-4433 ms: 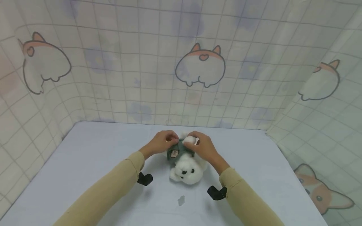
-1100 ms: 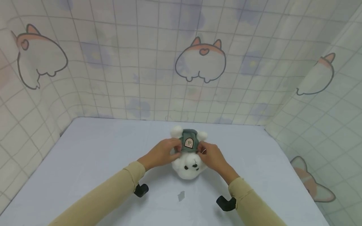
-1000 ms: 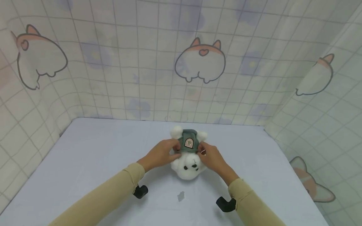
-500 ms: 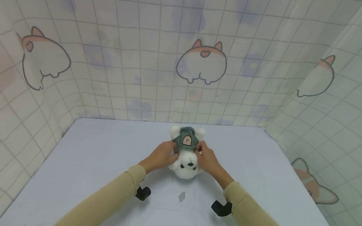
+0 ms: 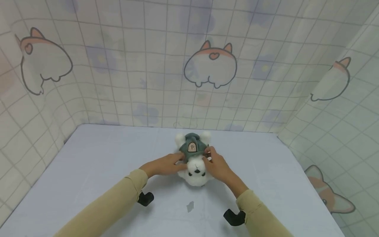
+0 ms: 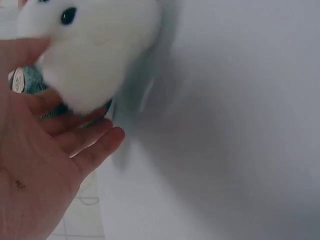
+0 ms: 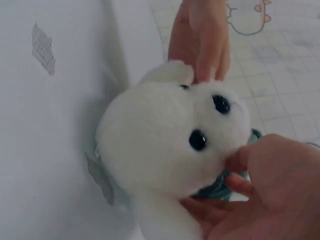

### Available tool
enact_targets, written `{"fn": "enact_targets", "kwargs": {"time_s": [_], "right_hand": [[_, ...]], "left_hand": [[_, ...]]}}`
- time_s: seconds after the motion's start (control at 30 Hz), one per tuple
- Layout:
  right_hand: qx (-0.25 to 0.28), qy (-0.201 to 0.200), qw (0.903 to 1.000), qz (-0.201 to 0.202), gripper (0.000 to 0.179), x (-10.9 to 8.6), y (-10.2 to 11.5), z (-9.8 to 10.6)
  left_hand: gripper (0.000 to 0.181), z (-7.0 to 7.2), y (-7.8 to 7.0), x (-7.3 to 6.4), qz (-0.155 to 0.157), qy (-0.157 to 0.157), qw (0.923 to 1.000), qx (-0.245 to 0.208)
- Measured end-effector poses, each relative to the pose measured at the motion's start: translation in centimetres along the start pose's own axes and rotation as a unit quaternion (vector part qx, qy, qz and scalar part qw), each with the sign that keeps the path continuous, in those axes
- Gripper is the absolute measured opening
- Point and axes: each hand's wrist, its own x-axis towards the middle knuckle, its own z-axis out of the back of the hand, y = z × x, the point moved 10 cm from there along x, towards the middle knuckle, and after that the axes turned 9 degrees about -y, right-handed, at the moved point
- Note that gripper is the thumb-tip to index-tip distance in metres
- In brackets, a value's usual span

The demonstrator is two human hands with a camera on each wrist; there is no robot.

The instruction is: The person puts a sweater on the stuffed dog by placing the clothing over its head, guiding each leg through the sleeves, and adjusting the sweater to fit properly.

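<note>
A white plush toy [image 5: 195, 181] in a green garment [image 5: 187, 154] lies face up on the table, its head toward me and its legs at the far side. A pale arched patch shows on the garment's front. At the left of its neck my left hand [image 5: 167, 164] holds the toy, thumb on the face and fingers below an ear in the left wrist view. My right hand [image 5: 219, 168] grips the other side, thumb beside the muzzle and fingers behind the head and garment, partly hidden in the right wrist view. The dark eyes face up.
The white table [image 5: 112, 154] meets a grid-patterned curtain [image 5: 160, 108] at the back and on both sides. A small grey patch [image 5: 190, 206] marks the table in front of the toy. Black wrist mounts [image 5: 235, 218] stick out below the sleeves.
Both hands have moved from the toy's garment and foot to its neck. The toy has straightened, its patch now facing up. Lately the left hand has slid slightly toward the head.
</note>
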Motion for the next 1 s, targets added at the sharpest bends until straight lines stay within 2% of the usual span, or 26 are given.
{"fn": "enact_targets", "kwargs": {"time_s": [0.1, 0.17, 0.27, 0.37, 0.53, 0.67, 0.77, 0.87, 0.93, 1.0], "right_hand": [[0.029, 0.070, 0.9970, 0.014, 0.039, -0.4, -0.7, -0.3], [0.034, 0.112, 0.9927, 0.027, 0.052, -0.7, -1.0, -0.5], [0.024, 0.144, 0.9883, 0.046, 0.076, -1.1, -1.4, -0.6], [0.021, 0.134, 0.9888, 0.062, 0.089, -1.1, -1.6, -0.7], [0.034, 0.108, 0.9901, 0.082, 0.068, -0.9, -1.5, -1.0], [0.035, 0.089, 0.9912, 0.092, 0.059, -0.8, -1.2, -0.7], [0.056, 0.065, 0.9933, 0.078, 0.054, -0.3, -1.1, 0.2], [0.090, 0.035, 0.9938, 0.055, 0.046, 0.5, -0.4, 1.7], [0.114, 0.015, 0.9928, 0.031, 0.041, 1.1, 0.1, 2.9], [0.135, 0.000, 0.9909, 0.004, 0.041, 1.8, 0.6, 3.8]], "left_hand": [[0.047, -0.1, 0.3, -0.4, 0.008, 0.014, 0.9999, 0.006], [0.053, -0.1, 0.3, -0.5, 0.002, 0.011, 0.9999, 0.005], [0.057, -0.1, 0.1, -0.5, -0.013, -0.004, 0.9999, -0.004], [0.056, -0.3, -0.1, -0.3, -0.036, -0.030, 0.9989, 0.001], [0.039, -0.3, -0.4, 0.0, -0.072, -0.068, 0.9944, 0.035], [0.028, 0.5, -0.9, -0.2, -0.081, -0.085, 0.9921, 0.044], [0.023, 1.7, -1.4, -0.3, -0.087, -0.101, 0.9909, 0.017], [0.022, 3.5, -2.0, -0.1, -0.083, -0.118, 0.9890, -0.032], [0.025, 4.6, -2.4, 0.2, -0.070, -0.124, 0.9869, -0.076], [0.027, 5.8, -2.6, 0.6, -0.041, -0.130, 0.9838, -0.116]]}}
